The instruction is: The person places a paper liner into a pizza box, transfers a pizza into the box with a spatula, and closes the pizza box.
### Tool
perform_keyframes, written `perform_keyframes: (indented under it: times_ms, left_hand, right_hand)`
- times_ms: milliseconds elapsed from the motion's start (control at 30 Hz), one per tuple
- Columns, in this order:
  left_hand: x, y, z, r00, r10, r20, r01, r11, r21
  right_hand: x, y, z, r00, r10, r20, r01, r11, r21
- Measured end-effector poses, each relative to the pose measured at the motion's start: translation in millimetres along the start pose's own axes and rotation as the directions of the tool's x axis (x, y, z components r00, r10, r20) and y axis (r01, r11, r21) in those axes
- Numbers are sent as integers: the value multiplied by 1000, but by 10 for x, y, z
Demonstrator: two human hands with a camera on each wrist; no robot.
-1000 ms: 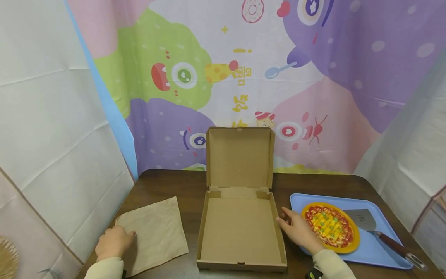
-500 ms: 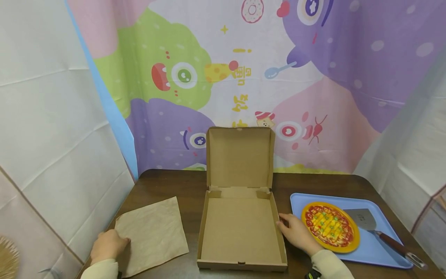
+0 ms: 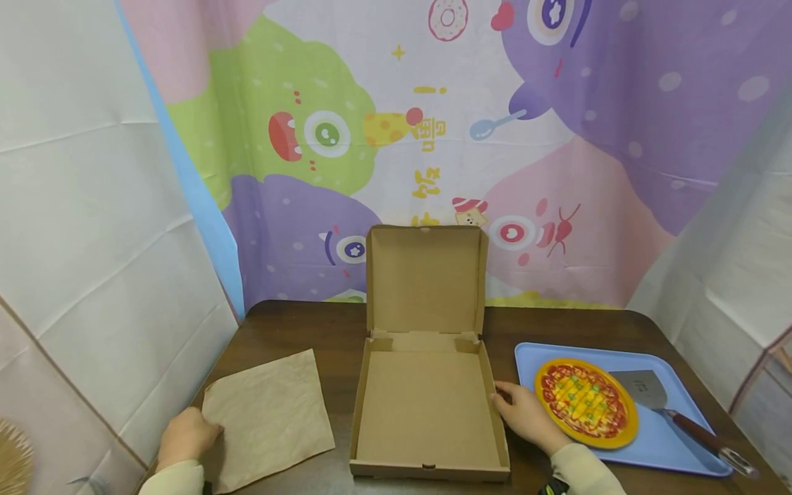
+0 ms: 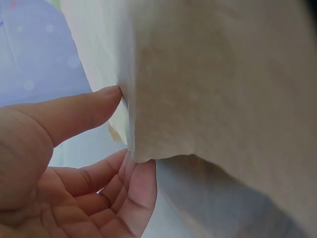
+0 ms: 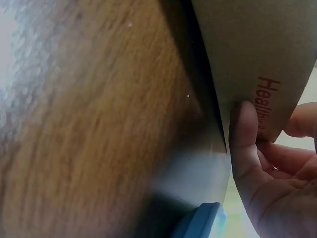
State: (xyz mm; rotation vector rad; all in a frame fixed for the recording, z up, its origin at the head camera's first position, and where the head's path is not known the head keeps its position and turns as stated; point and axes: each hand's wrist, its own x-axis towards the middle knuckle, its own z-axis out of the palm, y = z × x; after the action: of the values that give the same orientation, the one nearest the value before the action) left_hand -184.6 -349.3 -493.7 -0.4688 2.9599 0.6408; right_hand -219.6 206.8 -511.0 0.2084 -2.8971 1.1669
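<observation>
In the head view my left hand (image 3: 188,434) is at the left edge of a flat brown paper sheet or bag (image 3: 269,416). Its thumb (image 4: 106,99) lies against the paper's edge from above, and curled fingertips (image 4: 143,176) touch it from below. My right hand (image 3: 531,416) holds the right side wall of a cardboard pizza box (image 3: 430,412). In the right wrist view one finger (image 5: 245,119) presses the outer wall near red lettering, and the thumb is at the rim. The box's lid (image 3: 427,282) stands upright and its inside is bare.
A blue tray (image 3: 671,457) on the right bears an orange plate (image 3: 632,440) with a toy-like pizza (image 3: 584,402). Beside it lies a pizza server (image 3: 699,430), its handle extending past the tray's rim. Everything is on a dark wooden table (image 3: 322,320) before a printed curtain (image 3: 433,158).
My left hand has drawn left to the paper's edge, its thumb now farther out. My right hand has closed in on the box wall, its fingers less spread. Box and tray stay in place.
</observation>
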Motion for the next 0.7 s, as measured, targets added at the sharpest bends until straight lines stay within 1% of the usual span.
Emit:
perform_keyframes:
  times_ms: [100,233,433,567,700]
  left_hand:
    - [0,-31,2,1000,6,-10,-6,1000,-14]
    - [9,-71,8,1000,10,-2,-10,1000,-26]
    - [10,-86,3,1000,20,0,-20,999,-46]
    - [10,-96,2,999,39,5,-39,998,-53]
    - [17,-108,10,999,45,5,-45,996,-82]
  right_hand:
    - [0,1,8,1000,6,3,-6,1000,5]
    - [-12,-10,6,1000,5,7,-5,1000,-3]
    - [-10,0,14,1000,1,19,0,1000,-17]
    - [-10,1,19,1000,-4,16,5,999,-36]
    - [-24,-10,12,1000,-7,9,8,999,-53]
